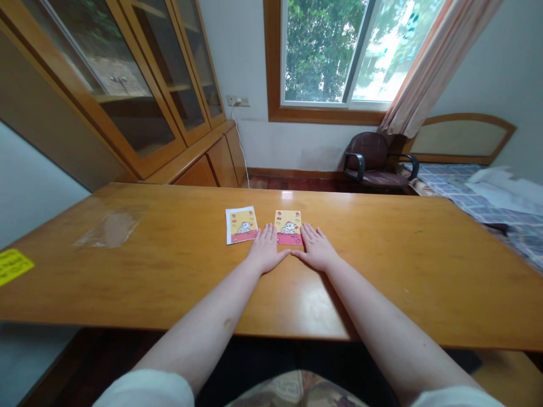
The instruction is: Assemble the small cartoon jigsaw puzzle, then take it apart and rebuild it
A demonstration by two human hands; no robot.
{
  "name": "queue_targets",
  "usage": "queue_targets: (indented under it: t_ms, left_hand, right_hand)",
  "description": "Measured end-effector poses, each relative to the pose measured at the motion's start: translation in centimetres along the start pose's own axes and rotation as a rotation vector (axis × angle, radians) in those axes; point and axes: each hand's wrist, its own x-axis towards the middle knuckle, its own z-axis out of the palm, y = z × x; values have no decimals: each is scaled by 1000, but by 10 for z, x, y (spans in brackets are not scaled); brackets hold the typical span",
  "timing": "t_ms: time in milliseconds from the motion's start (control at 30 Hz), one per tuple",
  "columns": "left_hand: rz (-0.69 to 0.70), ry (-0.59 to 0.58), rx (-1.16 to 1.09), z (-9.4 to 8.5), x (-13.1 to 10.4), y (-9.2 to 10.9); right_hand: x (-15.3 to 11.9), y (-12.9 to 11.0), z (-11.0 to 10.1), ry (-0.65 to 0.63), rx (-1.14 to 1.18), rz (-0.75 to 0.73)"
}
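Note:
A yellow and pink picture card (288, 222) with a white cartoon animal lies flat on the wooden table (190, 282). My left hand (267, 250) rests flat along its left side, fingers stretched forward. Along its right side my right hand (316, 247) lies flat too, with the thumbs almost meeting below the card's near edge. To the left is a similar picture on a white-bordered sheet (241, 221), turned slightly; my left fingertips are close to its lower right corner. Neither hand grips anything.
A crumpled clear plastic bag (112, 228) lies on the table's left part, with a yellow label (14, 265) near the left edge. Beyond the table stand a glass-door cabinet (169, 85), an office chair (373, 158) and a bed (462, 183). A white cord (240, 138) hangs from the wall socket.

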Motion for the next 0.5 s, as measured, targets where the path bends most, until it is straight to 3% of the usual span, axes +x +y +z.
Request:
queue_targets:
  t_ms: [500]
  left_hand:
    - [-18, 16, -69, 2, 1, -3]
  right_hand:
    - [0, 0, 2, 15, 25, 15]
